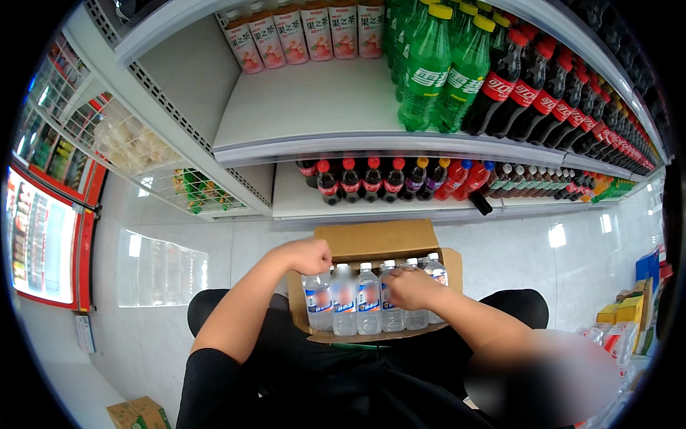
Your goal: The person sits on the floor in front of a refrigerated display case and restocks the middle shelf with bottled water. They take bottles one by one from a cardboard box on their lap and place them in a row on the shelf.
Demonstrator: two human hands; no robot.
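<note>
An open cardboard box (374,239) stands between my bent legs, packed with clear plastic drink bottles (369,300) with white caps and blue labels. My left hand (311,256) is closed above the box's left end, over the top of the leftmost bottle (319,300). Whatever its fingers hold is hidden. Over the right half of the box, my right hand (409,288) has its fingers bent round the upper part of a clear plastic bottle (415,319). That bottle's cap shows just behind the hand. Another bottle (435,269) stands upright at the box's right end.
Ahead, a shelf (307,100) bears pink-labelled bottles (319,32), green bottles (426,71) and dark cola bottles (493,86). Smaller bottles line the lower shelf (343,209). At left are a wire rack (136,136) and a lit red cooler (86,264); packaged goods (618,336) lie at right.
</note>
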